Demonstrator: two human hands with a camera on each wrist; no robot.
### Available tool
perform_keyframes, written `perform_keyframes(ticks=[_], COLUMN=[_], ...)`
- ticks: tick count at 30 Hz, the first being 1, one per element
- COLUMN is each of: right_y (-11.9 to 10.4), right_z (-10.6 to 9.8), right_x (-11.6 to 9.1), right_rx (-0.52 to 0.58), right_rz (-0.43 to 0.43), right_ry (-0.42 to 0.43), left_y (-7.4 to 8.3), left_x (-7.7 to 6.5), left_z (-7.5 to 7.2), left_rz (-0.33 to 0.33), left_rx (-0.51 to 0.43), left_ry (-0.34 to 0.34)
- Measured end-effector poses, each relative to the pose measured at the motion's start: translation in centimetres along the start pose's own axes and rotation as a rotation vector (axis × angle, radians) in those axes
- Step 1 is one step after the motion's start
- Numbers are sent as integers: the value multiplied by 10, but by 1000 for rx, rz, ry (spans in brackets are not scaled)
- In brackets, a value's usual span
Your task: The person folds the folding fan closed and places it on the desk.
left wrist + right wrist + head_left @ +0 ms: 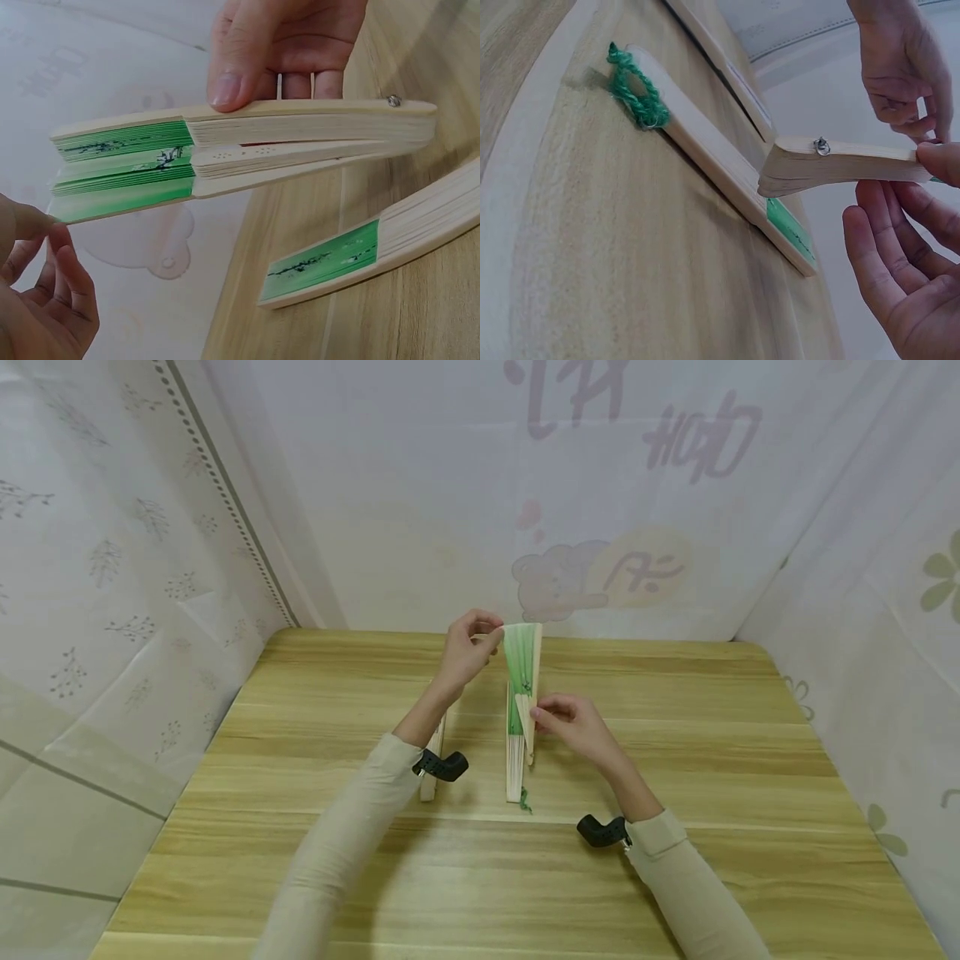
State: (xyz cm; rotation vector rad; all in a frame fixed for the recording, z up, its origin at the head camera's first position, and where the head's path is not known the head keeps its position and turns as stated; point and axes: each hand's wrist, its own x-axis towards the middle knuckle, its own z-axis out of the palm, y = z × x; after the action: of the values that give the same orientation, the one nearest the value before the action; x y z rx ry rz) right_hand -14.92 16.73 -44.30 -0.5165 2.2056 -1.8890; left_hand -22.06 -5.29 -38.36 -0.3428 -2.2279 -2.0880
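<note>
A partly spread green folding fan [522,656] with pale wooden ribs is held up above the table. My left hand [471,647] pinches a corner of its green leaf end between thumb and finger, as the left wrist view [52,270] also shows. My right hand [576,724] pinches the ribs nearer the rivet end, the thumb [229,90] on the outer guard. Below it a second, folded green fan [514,768] lies on the table, with a green cord loop [637,90] at its rivet end.
Another pale, narrow folded piece [430,785] lies to the left, partly hidden by my left forearm. The wooden table [675,760] reaches back to a printed white curtain [420,485]. Black wrist mounts [442,766] jut from both cuffs.
</note>
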Motion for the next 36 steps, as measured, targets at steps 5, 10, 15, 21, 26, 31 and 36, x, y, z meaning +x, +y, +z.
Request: perform_keyframes(ticks=[5, 10, 15, 21, 26, 31, 36], right_y=[-3, -4, -5, -4, -3, -2, 0], right_z=[3, 4, 4, 3, 3, 3, 5], right_x=[1, 1, 0, -1, -2, -2, 0], right_rx=[7, 2, 1, -6, -6, -23, -45], right_rz=[-7, -10, -12, -32, -47, -51, -70], right_ry=[1, -1, 0, -9, -26, -35, -34], left_y=[-4, -9, -10, -10, -11, -12, -12], left_x=[-3, -4, -4, -5, -5, -6, -8], left_z=[-4, -5, -3, 0, 1, 4, 8], left_rz=[-43, -46, -57, -66, -68, -58, -47], left_rx=[34, 58, 62, 74, 88, 91, 85], left_ry=[-62, -103, -95, -49, -27, -37, -52])
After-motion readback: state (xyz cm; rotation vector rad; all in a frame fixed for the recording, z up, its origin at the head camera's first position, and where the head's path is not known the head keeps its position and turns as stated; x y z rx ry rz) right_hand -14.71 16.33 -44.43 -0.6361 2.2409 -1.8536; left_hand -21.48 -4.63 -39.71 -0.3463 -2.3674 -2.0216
